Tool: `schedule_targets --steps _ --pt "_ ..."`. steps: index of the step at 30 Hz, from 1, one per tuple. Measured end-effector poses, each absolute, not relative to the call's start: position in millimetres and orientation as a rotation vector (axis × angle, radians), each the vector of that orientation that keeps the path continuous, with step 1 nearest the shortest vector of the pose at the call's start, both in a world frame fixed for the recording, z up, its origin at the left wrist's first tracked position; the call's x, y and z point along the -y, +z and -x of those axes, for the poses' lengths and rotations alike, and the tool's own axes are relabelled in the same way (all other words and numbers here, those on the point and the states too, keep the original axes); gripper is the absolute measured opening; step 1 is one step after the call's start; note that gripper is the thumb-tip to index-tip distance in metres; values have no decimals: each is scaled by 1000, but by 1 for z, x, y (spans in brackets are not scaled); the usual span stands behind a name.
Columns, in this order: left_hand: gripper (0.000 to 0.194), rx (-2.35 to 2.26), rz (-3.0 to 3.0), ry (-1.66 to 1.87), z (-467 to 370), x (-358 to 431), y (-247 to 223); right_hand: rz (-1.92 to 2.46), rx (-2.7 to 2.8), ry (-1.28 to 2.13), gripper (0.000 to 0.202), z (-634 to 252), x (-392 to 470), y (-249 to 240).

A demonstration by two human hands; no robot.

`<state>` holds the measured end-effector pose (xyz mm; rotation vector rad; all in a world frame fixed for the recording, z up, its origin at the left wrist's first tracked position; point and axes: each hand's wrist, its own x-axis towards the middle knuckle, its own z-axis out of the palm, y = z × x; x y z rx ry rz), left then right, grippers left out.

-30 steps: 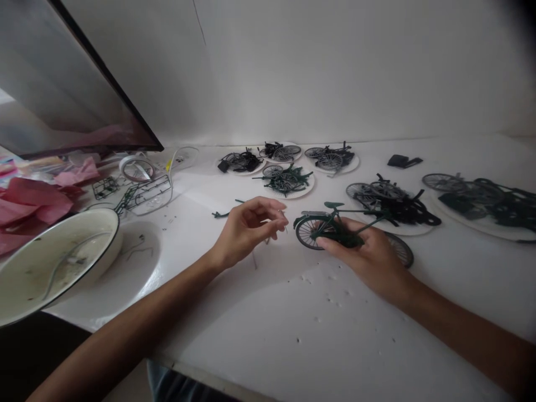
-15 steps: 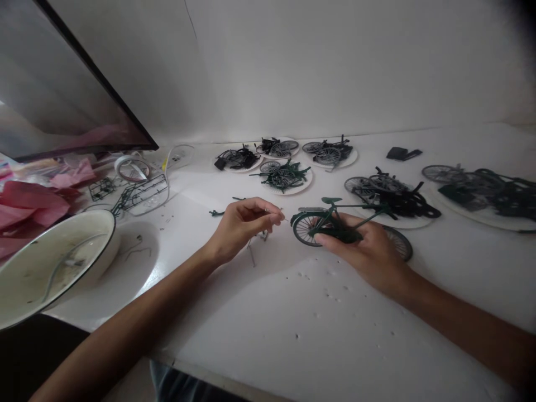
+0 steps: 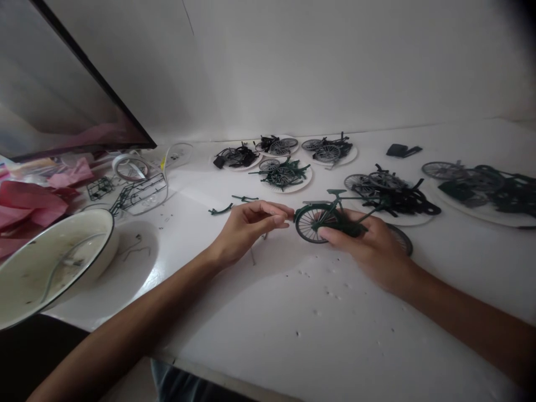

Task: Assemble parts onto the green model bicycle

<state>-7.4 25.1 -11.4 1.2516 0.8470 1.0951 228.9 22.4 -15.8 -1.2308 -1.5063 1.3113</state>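
Note:
A green model bicycle (image 3: 335,215) is held in my right hand (image 3: 372,245), its thumb on the rear wheel side and its fingers behind the frame. Just left of the rear wheel, my left hand (image 3: 251,226) is pinched, its fingertips close to the rear fender; whatever lies between them is too small to name. Thin metal parts show partly beneath my left hand. Two green pieces (image 3: 221,210) lie on the table behind that hand.
Plates of model parts (image 3: 310,187) stand along the back and at the right. Black pieces (image 3: 402,151) lie at the back right. An enamel basin (image 3: 109,237), pink wrapping (image 3: 31,204) and part frames (image 3: 142,192) are at the left.
My left fingertips have moved slightly right, closer to the rear fender. The bicycle has tilted a little in my right hand, its seat now slightly higher and further right.

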Motion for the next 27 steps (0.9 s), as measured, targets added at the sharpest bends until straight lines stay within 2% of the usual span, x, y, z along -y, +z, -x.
schedule_targets --steps 20,27 --pt "11 -911 -1227 1206 -1 -20 -10 1218 1449 1412 29 -234 -28 -23" --pt "10 -948 -1176 1209 -3 -17 -11 1153 1455 1421 22 -231 -27 -19"
